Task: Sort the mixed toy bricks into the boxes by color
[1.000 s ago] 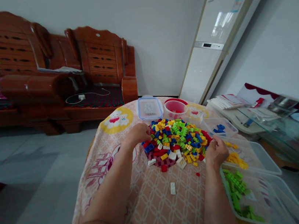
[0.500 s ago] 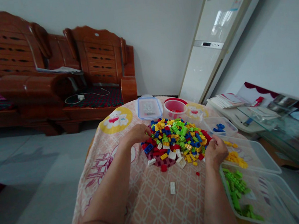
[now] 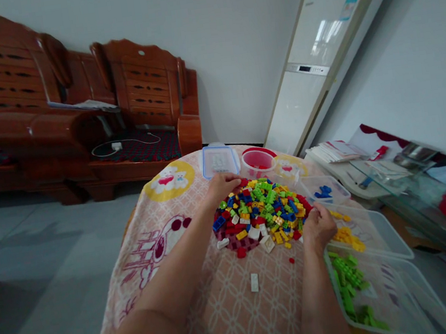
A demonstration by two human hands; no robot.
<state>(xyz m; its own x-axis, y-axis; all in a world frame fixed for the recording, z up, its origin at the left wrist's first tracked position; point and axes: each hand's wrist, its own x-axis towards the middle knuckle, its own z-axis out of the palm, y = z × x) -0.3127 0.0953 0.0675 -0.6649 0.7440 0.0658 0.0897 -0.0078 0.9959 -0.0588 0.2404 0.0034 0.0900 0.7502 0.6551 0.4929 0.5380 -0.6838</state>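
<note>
A heap of small building bricks (image 3: 260, 211) in red, blue, yellow, green and white lies on a round table covered by a pink patterned cloth (image 3: 226, 310). My left hand (image 3: 221, 185) is at the heap's far left edge, just in front of a clear box with a blue-clipped lid (image 3: 219, 161). Its fingers are curled together over the bricks. My right hand (image 3: 318, 225) rests at the heap's right edge in a loose fist, next to the tray of yellow bricks (image 3: 349, 235). What either hand holds is hidden.
A red round tub (image 3: 258, 159) stands behind the heap. Clear trays at the right hold blue bricks (image 3: 325, 191) and green bricks (image 3: 349, 282). A lone white brick (image 3: 254, 282) lies near me. A wooden sofa (image 3: 74, 110) stands behind, and a glass side table (image 3: 416, 184) at the right.
My left hand has moved from the heap's left side further back and right, toward the lidded box. My right hand has barely shifted. The view has drifted slightly.
</note>
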